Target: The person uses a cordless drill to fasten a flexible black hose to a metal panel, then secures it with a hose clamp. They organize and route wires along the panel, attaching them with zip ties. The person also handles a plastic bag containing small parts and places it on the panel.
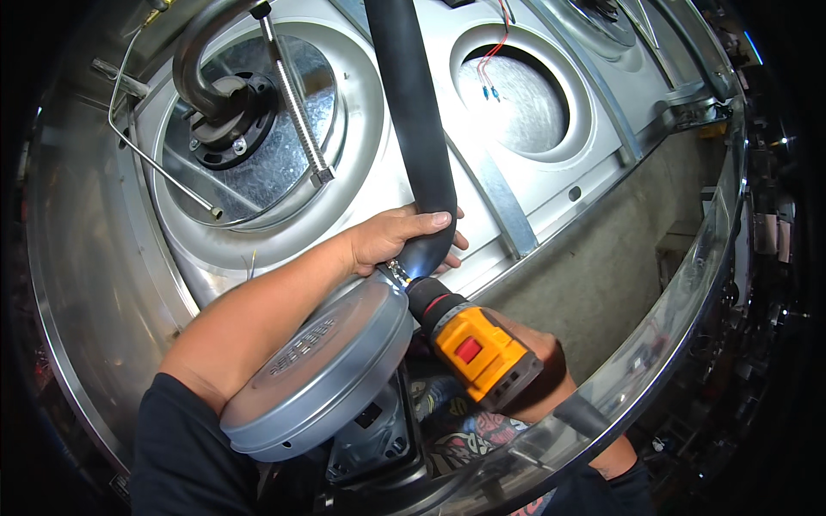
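My left hand (387, 239) is wrapped around the lower bend of a thick black hose (411, 112), thumb on top and fingertips showing on the far side. In my right hand (538, 348), partly hidden behind the tool, is a yellow and black cordless drill (482, 348). Its nose points up and left at a metal hose clamp (397, 272) at the hose's lower end, just under my left hand. Whether the bit sits in the clamp's screw is too small to tell. Below my left forearm, a round grey metal housing (323, 370) lies tilted beside the hose end.
A silver panel holds a round opening (516, 103) with red wires (492, 64) hanging over it. At the left are a bent metal pipe (194, 77), a braided hose (297, 112) and a thin tube (163, 163). A curved metal rim (688, 335) runs along the right.
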{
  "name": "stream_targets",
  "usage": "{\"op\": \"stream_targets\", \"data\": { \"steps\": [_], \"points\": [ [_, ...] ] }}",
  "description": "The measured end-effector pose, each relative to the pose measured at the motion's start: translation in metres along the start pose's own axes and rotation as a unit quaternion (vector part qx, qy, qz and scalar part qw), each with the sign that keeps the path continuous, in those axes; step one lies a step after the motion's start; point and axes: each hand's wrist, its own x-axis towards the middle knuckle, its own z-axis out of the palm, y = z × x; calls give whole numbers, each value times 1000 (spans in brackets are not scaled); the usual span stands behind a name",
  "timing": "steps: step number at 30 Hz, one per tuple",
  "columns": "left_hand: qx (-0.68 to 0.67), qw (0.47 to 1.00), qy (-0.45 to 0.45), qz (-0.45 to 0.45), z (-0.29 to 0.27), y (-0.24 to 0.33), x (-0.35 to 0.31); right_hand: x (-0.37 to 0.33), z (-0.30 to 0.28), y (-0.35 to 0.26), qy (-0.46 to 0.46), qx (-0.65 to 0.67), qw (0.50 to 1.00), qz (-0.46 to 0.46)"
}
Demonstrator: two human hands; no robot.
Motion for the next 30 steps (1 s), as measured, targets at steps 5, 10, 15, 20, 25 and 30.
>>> {"op": "stream_targets", "data": {
  "steps": [5, 10, 15, 20, 25, 30],
  "points": [
    [6, 999, 11, -35, -2, -7, 4, 5, -16, 6, -54, -5, 997, 60],
    [28, 999, 24, -22, -2, -7, 5, -1, 0, 8, -67, -124, 990, -5],
    [20, 998, 39, -39, -1, -10, 5, 7, 1, 3, -1, -36, 998, 49],
    [-72, 997, 28, -4, -5, -12, 3, 32, -14, 11, 4, -2, 999, 42],
    [-108, 993, -23, -38, -11, -13, 3, 17, -31, 13, -60, 3, 998, -11],
    [-62, 997, 11, -39, -7, -10, 1, 10, -19, 17, -53, 22, 998, -6]
  ]
}}
